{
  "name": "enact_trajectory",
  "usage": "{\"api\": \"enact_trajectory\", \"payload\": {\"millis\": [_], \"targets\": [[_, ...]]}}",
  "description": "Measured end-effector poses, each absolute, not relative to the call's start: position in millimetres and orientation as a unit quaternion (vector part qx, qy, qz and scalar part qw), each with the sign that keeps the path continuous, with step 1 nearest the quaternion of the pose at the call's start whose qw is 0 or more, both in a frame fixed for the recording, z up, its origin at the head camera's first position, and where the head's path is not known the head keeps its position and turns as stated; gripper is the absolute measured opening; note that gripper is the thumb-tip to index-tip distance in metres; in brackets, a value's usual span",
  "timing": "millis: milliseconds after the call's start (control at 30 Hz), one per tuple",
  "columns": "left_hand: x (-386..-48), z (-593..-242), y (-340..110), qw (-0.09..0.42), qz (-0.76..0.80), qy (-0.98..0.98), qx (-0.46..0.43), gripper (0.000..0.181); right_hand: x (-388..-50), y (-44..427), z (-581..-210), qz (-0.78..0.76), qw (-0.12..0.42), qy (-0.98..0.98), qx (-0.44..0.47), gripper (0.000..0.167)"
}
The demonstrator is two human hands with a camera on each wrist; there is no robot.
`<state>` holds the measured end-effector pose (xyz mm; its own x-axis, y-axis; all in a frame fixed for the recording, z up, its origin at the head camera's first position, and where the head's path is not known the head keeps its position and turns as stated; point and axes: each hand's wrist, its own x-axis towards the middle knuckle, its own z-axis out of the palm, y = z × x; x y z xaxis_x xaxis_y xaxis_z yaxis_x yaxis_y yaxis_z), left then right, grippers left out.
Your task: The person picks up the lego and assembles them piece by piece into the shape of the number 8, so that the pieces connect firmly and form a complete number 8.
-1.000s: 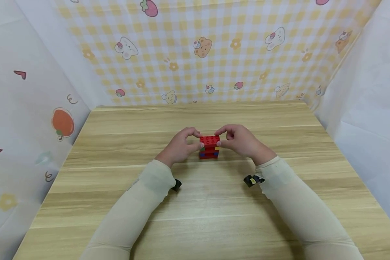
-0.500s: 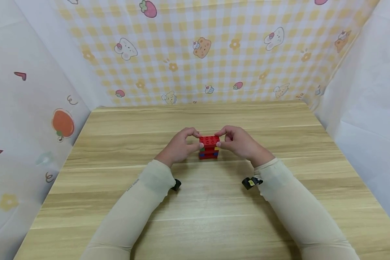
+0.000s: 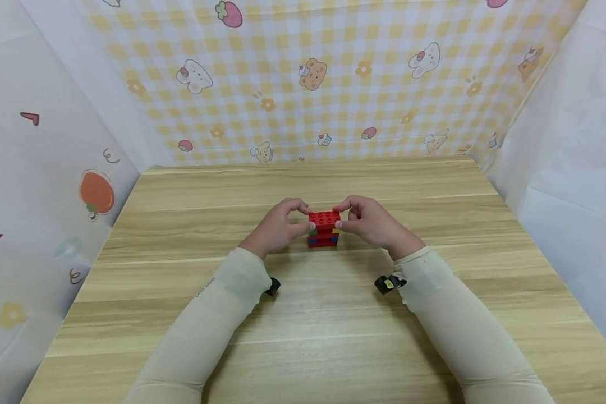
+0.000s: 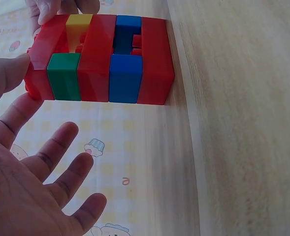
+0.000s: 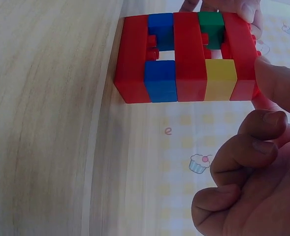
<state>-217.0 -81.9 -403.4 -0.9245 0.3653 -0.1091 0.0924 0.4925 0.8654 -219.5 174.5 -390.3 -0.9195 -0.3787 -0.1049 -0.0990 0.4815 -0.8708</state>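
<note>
A small tower of toy building bricks stands upright near the table's middle. Its top red brick (image 3: 325, 216) shows rows of studs. My left hand (image 3: 278, 229) pinches that brick's left end between thumb and index finger; its other fingers are spread in the left wrist view. At the right end my right hand (image 3: 371, 223) pinches it likewise, the remaining fingers curled. Under it sit a green brick (image 4: 64, 78) on the left and a yellow brick (image 5: 220, 81) on the right. Lower come a middle red brick (image 4: 96, 64), two blue bricks (image 5: 160, 82) and a bottom red brick (image 4: 155, 64).
The wood-grain table (image 3: 303, 336) reaches back to a yellow checked cloth (image 3: 283, 78) printed with cartoon animals. White sheets (image 3: 575, 185) hang along both sides. Dark wrist cameras (image 3: 390, 283) show under the sleeves.
Both hands keep their pinch on the top red brick, and the tower stays put on the table. My right forearm shifts very slightly left; the whole view drifts a little.
</note>
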Motion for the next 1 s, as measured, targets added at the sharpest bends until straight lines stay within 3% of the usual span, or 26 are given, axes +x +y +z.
{"api": "enact_trajectory", "payload": {"millis": [1000], "targets": [[-232.2,-395.3,-81.6,0.144,0.462,0.865,0.132,0.016,-233.3,172.9,-382.4,-0.459,0.136,0.865,-0.146,0.026]]}}
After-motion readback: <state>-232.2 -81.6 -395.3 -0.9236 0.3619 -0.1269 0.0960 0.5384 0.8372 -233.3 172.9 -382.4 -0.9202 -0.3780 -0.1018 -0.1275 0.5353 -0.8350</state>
